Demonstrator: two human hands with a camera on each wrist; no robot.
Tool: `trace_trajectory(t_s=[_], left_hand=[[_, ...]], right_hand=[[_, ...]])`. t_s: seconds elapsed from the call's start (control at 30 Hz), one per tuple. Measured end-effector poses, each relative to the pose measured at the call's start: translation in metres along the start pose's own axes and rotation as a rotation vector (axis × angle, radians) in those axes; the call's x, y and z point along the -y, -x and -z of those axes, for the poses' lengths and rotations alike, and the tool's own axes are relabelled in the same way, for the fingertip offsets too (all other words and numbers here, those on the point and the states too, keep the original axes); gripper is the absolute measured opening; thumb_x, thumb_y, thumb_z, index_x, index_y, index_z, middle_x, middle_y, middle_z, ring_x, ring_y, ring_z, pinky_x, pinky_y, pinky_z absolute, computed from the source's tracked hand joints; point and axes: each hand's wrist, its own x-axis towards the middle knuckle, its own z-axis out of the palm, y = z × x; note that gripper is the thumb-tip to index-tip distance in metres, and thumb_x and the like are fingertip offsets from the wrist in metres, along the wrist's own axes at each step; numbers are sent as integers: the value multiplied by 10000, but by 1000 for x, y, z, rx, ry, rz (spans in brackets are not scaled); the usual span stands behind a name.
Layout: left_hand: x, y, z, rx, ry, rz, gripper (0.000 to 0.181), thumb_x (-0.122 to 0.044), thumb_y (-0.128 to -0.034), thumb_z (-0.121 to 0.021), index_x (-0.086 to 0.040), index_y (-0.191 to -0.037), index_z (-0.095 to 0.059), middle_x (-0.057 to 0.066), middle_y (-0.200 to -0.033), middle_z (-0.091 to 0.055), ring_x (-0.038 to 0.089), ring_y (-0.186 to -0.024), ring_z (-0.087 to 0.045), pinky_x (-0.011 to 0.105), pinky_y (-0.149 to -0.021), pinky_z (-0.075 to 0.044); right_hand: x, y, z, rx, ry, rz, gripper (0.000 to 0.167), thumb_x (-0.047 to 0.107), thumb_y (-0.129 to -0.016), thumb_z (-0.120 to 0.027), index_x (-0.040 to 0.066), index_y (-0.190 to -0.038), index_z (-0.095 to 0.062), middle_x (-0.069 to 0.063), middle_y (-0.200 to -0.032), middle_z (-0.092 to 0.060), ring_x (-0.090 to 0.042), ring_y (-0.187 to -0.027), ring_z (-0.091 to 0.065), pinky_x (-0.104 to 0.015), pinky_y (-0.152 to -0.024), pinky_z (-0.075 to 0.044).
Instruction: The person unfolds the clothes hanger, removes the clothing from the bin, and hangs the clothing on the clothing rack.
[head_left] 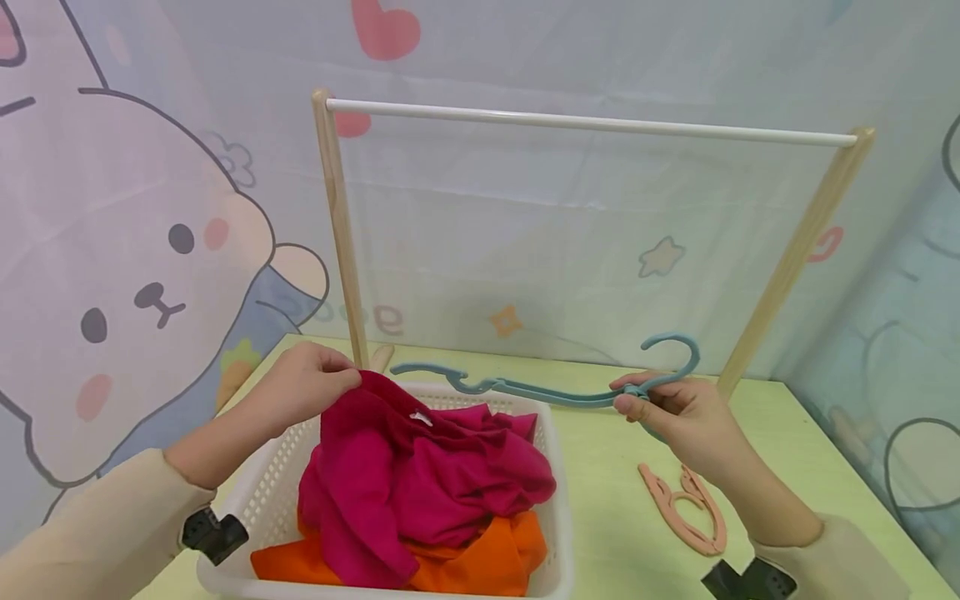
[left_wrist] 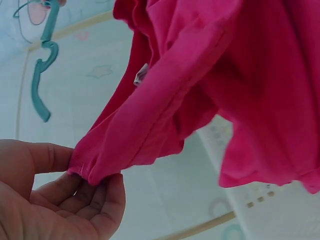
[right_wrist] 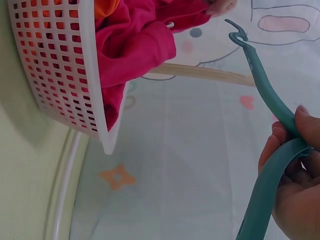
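A magenta garment (head_left: 450, 467) with a small white tag lies bunched in a white basket (head_left: 558, 500). My left hand (head_left: 300, 387) pinches its waist-like edge between thumb and fingers and lifts it at the basket's left back; the left wrist view shows the pinched hem of the garment (left_wrist: 145, 110). In my right hand (head_left: 686, 417) is a teal hanger (head_left: 555, 395), gripped near its hook, with one arm pointing left over the basket's back rim. The right wrist view shows the hanger (right_wrist: 267, 90) between thumb and fingers.
Orange cloth (head_left: 480, 562) lies under the magenta garment. A folded pink hanger (head_left: 690, 517) rests on the green table (head_left: 607, 508), right of the basket. Behind stands a rack with wooden posts and a white rail (head_left: 585, 122), before a cartoon-printed cloth.
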Motion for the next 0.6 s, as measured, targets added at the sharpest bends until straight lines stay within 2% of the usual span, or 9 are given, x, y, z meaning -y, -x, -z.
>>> trace_trajectory(t_s=[0.17, 0.33, 0.5, 0.6], left_hand=[[-19, -3, 6, -10, 10, -26, 258, -136, -885, -512, -44, -885, -753, -27, -642, -603, 158, -647, -420, 288, -523, -352], [-36, -3, 8, -5, -2, -42, 263, -146, -884, -529, -48, -959, -761, -17, -688, -629, 177, -715, -459, 287, -542, -370], [-47, -2, 7, 8, -16, -50, 250, -139, -883, -526, -60, -927, -758, -43, -560, -456, 161, -630, -408, 277, -522, -343], [-51, -2, 7, 12, -18, -66, 243, -136, -885, -529, -67, -925, -759, -48, -539, -416, 146, -574, -369, 273, -504, -326]], right_hand=[[-1, -3, -1, -2, 4, 35, 132, 66, -898, -669, 13, -1014, -703, 150, -828, -666, -60, -690, -572, -209, -623, -484], [0, -7, 0, -9, 49, 40, 139, 98, -900, -675, 19, -1007, -718, 213, -920, -670, -61, -680, -540, -210, -621, -464], [1, -11, 2, -6, 87, 24, 144, 127, -907, -673, 35, -1005, -723, 242, -993, -647, -81, -676, -510, -225, -611, -449], [2, -13, 2, -3, 91, 15, 152, 132, -909, -671, 38, -1019, -719, 242, -1011, -640, -88, -699, -513, -227, -620, -444]])
